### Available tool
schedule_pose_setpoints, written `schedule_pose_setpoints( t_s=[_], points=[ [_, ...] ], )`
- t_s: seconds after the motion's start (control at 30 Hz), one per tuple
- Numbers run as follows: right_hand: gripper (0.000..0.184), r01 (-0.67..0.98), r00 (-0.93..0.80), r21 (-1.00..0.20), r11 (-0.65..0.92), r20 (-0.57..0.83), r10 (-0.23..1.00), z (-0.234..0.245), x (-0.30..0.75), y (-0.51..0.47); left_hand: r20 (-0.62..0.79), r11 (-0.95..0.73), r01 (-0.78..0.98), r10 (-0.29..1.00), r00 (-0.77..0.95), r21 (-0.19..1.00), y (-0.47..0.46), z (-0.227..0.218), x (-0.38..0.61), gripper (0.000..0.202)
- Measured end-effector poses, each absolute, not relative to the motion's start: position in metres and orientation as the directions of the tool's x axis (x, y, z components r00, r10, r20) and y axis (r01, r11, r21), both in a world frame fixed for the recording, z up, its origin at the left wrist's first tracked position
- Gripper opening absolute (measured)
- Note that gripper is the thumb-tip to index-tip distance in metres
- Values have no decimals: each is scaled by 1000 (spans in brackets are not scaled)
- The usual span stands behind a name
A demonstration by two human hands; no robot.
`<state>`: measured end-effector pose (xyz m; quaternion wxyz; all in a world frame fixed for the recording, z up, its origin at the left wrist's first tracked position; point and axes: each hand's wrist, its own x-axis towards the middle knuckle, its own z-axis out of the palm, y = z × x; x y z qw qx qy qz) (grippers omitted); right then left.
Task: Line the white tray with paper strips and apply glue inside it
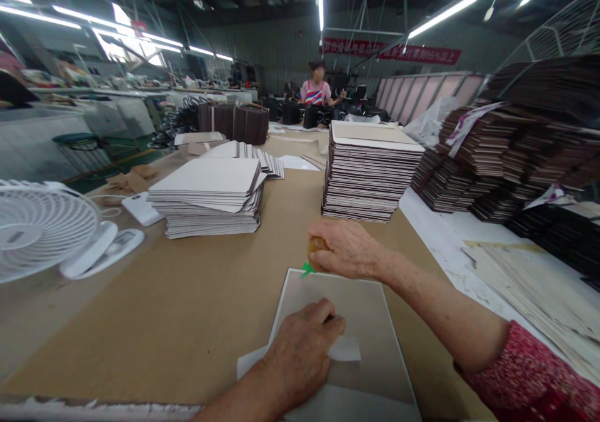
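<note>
My right hand [344,248] is closed round the yellowish handle [317,247] of a small brush with splayed green bristles [308,269]. The bristles are at the far edge of a beige panel [360,303] with a white border, which lies on the table before me. My left hand [302,347] rests on that panel, its fingers bent inward and thumb near the forefinger. A white paper slip [345,349] sticks out beside those fingers, and more white paper [250,361] shows on the wrist's other side. Whatever the left fingers grip is hidden.
Brown board [187,322] covers the table. Beyond it stand a stack of white sheets [210,184] and a tall stack of dark-edged panels [370,175]. A white fan [42,231] is at left; dark bundles [487,140] pile up at right. A person [316,90] sits across.
</note>
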<state>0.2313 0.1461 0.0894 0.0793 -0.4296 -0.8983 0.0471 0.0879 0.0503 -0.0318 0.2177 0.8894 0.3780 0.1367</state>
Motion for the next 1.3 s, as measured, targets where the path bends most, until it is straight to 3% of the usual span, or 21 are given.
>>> schedule_pose_setpoints(
  t_s=[1.0, 1.3],
  points=[
    [9, 748, -639, -132, 651, 123, 759, 91, 218, 145, 75, -623, 615, 729, 680, 483, 50, -33, 88, 32],
    [6, 790, -591, -131, 599, 93, 801, 90, 233, 144, 68, -623, 621, 729, 681, 475, 51, -31, 89, 39]
  ],
)
